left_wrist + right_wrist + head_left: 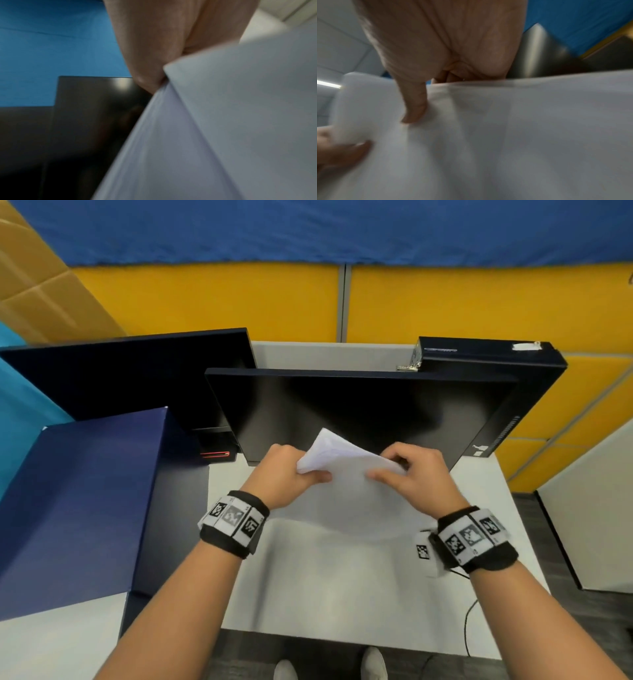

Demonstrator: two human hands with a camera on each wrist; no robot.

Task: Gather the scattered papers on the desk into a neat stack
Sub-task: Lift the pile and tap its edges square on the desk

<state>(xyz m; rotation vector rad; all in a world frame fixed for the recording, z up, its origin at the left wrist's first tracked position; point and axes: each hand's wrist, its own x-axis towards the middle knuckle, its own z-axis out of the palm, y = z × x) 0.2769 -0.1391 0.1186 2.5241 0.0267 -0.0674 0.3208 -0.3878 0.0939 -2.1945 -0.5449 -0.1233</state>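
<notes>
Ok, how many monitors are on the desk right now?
2. One monitor stands just behind the hands, its screen dark. The other monitor sits further back to the left, partly hidden by the first and by the blue box.

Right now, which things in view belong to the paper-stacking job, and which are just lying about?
Job:
- papers, held above the desk
- left hand and right hand, both gripping them

Lying about:
- front monitor
- second monitor
- blue box
- black computer case
</notes>
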